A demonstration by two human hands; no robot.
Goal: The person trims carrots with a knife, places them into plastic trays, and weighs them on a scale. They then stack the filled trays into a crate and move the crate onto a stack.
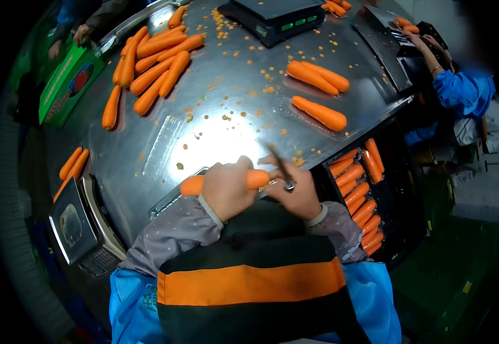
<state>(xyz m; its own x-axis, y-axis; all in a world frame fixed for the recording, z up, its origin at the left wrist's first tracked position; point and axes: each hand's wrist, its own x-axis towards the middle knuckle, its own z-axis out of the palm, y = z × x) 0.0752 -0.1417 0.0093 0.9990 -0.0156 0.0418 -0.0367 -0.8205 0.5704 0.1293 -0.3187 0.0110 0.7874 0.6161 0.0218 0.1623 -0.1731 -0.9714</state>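
My left hand [228, 188] is wrapped around an orange carrot [191, 186], held sideways close over the table's near edge. At the carrot's right end, my right hand [295, 194] grips a small knife [281, 164]; its dark blade points up and away from me. The right fingertips are right at the carrot's tip. Partly hidden behind my left hand and sleeve lies a clear plastic tray [168, 200]. Another clear tray [162, 140] rests farther up the metal table [226, 135], which is littered with small carrot trimmings.
A carrot pile [157, 60] lies upper left, and loose carrots [319, 113] upper right. Scales stand at the left [74, 221] and back [275, 20]. Right of me, a black crate [401, 221] holds packed carrots. Co-workers' hands show by a green box [69, 86] and a machine [382, 49].
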